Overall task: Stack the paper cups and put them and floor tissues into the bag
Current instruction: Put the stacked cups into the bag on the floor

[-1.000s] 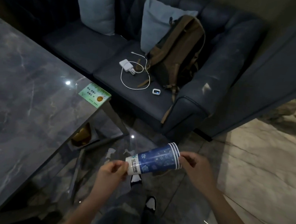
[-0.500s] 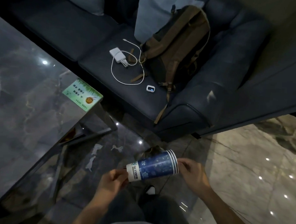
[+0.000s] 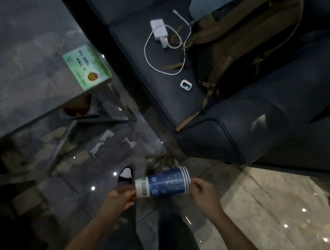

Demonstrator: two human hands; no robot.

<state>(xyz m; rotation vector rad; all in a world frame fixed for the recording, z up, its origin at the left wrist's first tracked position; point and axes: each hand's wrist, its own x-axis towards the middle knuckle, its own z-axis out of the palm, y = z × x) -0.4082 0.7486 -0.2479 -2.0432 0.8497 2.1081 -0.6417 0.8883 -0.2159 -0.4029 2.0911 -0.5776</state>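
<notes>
A stack of blue paper cups (image 3: pixel 163 182) lies sideways between my hands, low in the view. My left hand (image 3: pixel 119 198) grips its white base end. My right hand (image 3: pixel 204 194) pinches the striped rims at the other end. Pale tissue scraps (image 3: pixel 106 136) (image 3: pixel 130 142) (image 3: pixel 96 149) lie on the dark floor under the table's edge, well ahead of the cups. A dim crumpled bag-like shape (image 3: pixel 162 160) sits on the floor just beyond the cups; the blur hides what it is.
A dark marble table (image 3: pixel 27 66) with a green card (image 3: pixel 87 66) fills the left. A blue sofa (image 3: pixel 228 129) ahead holds a brown backpack (image 3: pixel 234 42), a white charger with cable (image 3: pixel 159 30) and a small white device (image 3: pixel 186 85). Pale tiled floor (image 3: pixel 271 210) lies to the right.
The view has tipped downward and closer to the floor, so the sofa and table have slid up the frame. Both hands keep the same hold on the cup stack.
</notes>
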